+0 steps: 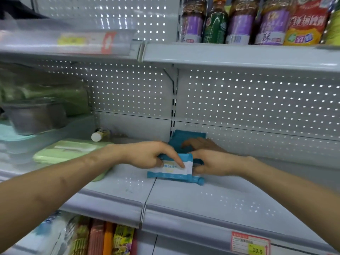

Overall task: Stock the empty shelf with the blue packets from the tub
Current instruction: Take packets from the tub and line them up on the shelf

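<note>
Left hand [150, 157] and right hand [213, 163] pinch blue packet [171, 172] propped on shelf [220, 196] (fingers curled, likely squaring its face forward).

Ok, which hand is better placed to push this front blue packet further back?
Left, probably: the left hand lays a forefinger across the blue packet; the right hand holds its right edge.

Shelf [211, 196]: painted metal, glossy. Packet [174, 173]: smooth plastic film. Back panel [257, 100]: perforated metal. Pot [35, 116]: dull steel.
</note>
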Demonstrator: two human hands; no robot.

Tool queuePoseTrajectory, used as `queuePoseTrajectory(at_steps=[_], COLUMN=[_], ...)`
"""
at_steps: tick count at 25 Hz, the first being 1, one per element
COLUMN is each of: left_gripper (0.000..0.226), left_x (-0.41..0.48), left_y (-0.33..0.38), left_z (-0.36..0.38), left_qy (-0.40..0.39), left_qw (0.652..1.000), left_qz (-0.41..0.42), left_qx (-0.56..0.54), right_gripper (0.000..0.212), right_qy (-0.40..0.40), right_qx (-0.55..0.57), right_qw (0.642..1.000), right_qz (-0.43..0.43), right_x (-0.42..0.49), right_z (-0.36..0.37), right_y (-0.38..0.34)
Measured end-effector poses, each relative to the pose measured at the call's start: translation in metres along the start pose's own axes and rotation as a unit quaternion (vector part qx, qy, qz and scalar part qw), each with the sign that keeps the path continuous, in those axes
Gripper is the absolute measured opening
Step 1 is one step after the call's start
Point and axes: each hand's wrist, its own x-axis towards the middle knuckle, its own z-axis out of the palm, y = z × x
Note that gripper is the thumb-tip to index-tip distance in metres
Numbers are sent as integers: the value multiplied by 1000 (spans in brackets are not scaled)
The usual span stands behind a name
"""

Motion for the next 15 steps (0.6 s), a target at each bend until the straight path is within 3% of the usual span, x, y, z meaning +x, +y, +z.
queuePoseTrajectory(at_steps=[4, 7, 15], left_gripper=[61, 58, 55], left_x=[21, 35, 38], left_y=[1, 5, -5], left_z=[16, 22, 33], left_qy=[-21, -4, 60], left_qw=[999, 999, 994], left_qz=[20, 42, 46], left_qx=[-15, -9, 74], right_gripper=[37, 47, 46], right_qy=[66, 107, 87], right_qx=[76, 84, 127], right_qw=[994, 986, 977], right_qz=[53, 96, 146], right_x=[-31, -55, -126], right_z=[-1, -6, -5], right_y=[19, 33, 39])
